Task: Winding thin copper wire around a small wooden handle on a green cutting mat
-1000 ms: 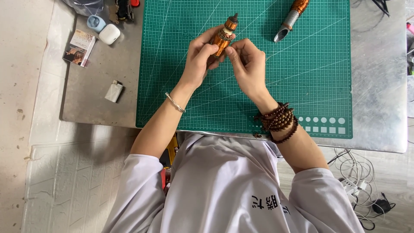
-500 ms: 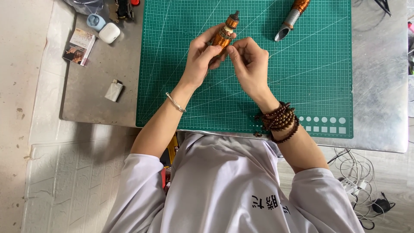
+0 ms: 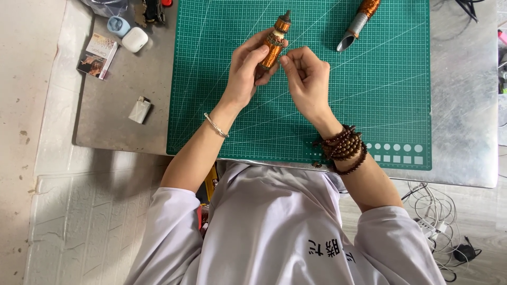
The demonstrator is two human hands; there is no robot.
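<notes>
While left hand point(image 3: 247, 71) wraps fingers round copper-wound tube point(image 3: 273, 41) above green cutting mat point(image 3: 391, 105), right hand point(image 3: 305, 79) pinches beside it, contents unclear. Tube looks rigid, light, winding delicate; grip bare lower body.

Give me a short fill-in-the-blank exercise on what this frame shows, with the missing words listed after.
1. The left hand holds a copper-coloured cylinder above the ____ cutting mat.
2. The right hand wears several strands of dark ____ around its wrist.
3. A second copper-and-silver tube lies on the mat, off to the ____ hand's side.
4. A thin ____ bracelet circles the left wrist.

Missing words: green; beads; right; silver
</notes>
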